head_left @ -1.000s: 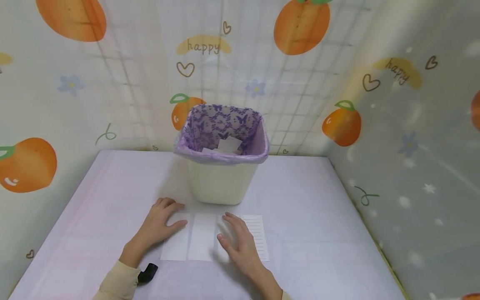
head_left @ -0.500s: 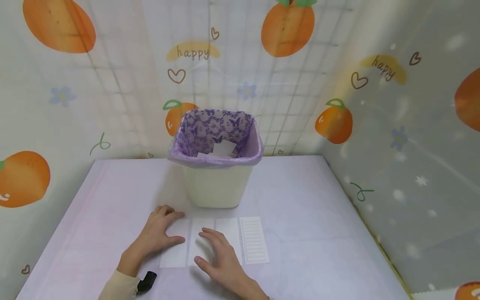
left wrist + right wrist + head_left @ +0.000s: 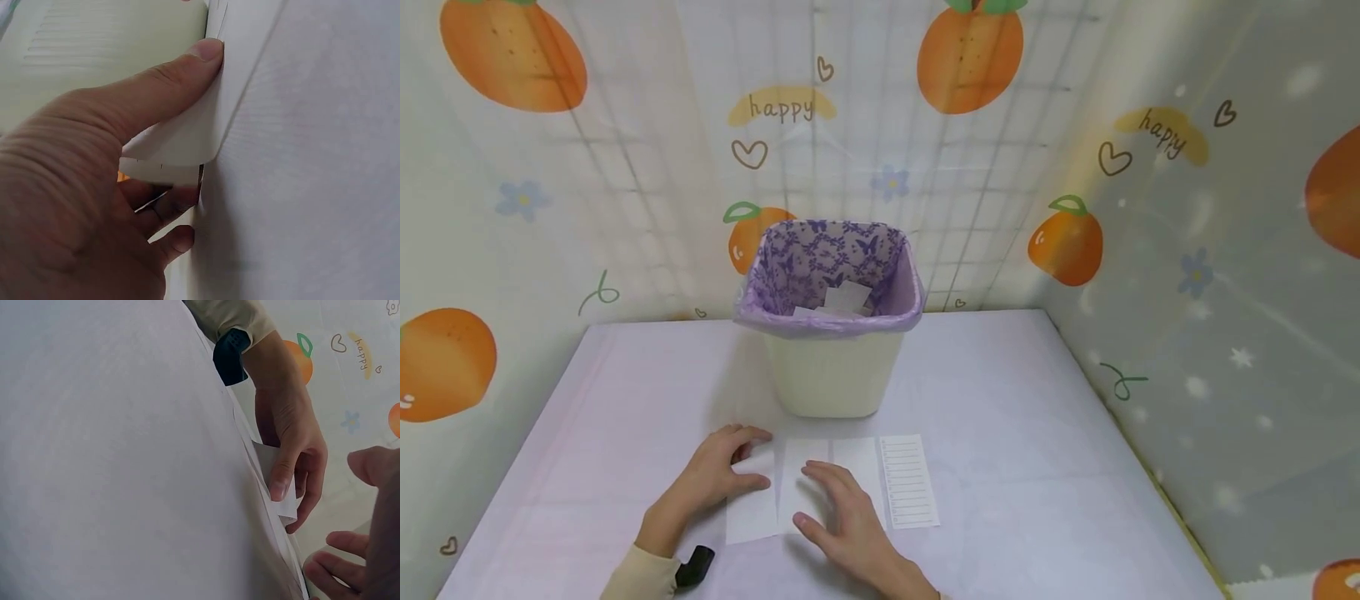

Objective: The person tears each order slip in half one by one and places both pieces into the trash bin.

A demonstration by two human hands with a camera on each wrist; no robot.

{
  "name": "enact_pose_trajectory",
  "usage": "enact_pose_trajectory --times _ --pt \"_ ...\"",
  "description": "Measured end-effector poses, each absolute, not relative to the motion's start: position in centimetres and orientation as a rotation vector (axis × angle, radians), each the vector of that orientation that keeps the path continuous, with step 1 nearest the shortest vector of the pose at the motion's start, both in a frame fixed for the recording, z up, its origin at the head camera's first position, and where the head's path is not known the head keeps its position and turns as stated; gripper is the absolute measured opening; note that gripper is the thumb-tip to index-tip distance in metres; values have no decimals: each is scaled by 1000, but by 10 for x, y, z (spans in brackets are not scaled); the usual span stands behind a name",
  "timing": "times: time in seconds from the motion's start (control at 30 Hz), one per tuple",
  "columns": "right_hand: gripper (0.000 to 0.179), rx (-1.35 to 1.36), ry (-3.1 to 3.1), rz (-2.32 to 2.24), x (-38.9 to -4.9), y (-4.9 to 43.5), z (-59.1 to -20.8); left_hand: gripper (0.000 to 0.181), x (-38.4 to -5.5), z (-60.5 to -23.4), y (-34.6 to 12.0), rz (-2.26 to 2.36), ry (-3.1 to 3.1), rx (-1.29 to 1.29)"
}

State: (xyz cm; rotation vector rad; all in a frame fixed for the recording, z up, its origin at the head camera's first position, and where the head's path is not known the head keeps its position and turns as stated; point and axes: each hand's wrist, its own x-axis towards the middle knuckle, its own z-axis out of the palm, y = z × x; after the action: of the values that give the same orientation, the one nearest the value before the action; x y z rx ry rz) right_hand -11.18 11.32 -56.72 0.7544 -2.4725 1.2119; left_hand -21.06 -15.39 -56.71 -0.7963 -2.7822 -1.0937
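Several white paper strips lie side by side on the table in front of a cream bin (image 3: 831, 375). My left hand (image 3: 747, 460) pinches the leftmost strip (image 3: 751, 510) and lifts its far end off the table. In the left wrist view the thumb (image 3: 187, 65) lies on top of this strip (image 3: 181, 147) with the fingers curled beneath. My right hand (image 3: 820, 500) rests flat on the second strip (image 3: 797, 462), fingers spread. The right wrist view shows the left hand (image 3: 290, 456) gripping the curled strip (image 3: 282, 503).
The bin has a purple patterned liner (image 3: 820, 258) with paper pieces (image 3: 846, 297) inside. A blank strip (image 3: 859, 471) and a lined strip (image 3: 908, 481) lie to the right. A black device (image 3: 694, 567) sits at my left wrist. Fruit-print walls enclose the table (image 3: 1037, 467).
My right hand slid left from the third strip onto the second. My left hand closed on the leftmost strip and raised its far end, which now sits askew.
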Motion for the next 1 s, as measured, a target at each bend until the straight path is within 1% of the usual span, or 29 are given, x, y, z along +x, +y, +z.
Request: enact_pose_trajectory --times 0.17,0.33,0.43,0.53,0.67,0.7,0.87,1.0 --pt "56 780 -2383 1201 -115 112 -569 55 -211 -565 -157 -1195 -2810 -769" --pt "60 764 -2392 1213 -113 113 -568 45 -209 -565 -156 -1179 -2826 -730" --pt "62 753 -2405 1228 -112 114 -568 41 -207 -565 -154 -1166 -2850 -697" --pt "62 750 -2407 1235 -111 115 -567 42 -205 -565 -154 -1119 -2882 -666" --pt "61 745 -2406 1226 -111 115 -568 48 -205 -563 -155 -1083 -2903 -657" --pt "61 743 -2407 1223 -111 115 -569 47 -204 -563 -155 -1087 -2896 -665" --pt "61 745 -2409 1213 -111 116 -569 24 -206 -566 -157 -1114 -2828 -741" --pt "60 750 -2405 1207 -112 117 -569 16 -209 -570 -159 -1165 -2773 -769"
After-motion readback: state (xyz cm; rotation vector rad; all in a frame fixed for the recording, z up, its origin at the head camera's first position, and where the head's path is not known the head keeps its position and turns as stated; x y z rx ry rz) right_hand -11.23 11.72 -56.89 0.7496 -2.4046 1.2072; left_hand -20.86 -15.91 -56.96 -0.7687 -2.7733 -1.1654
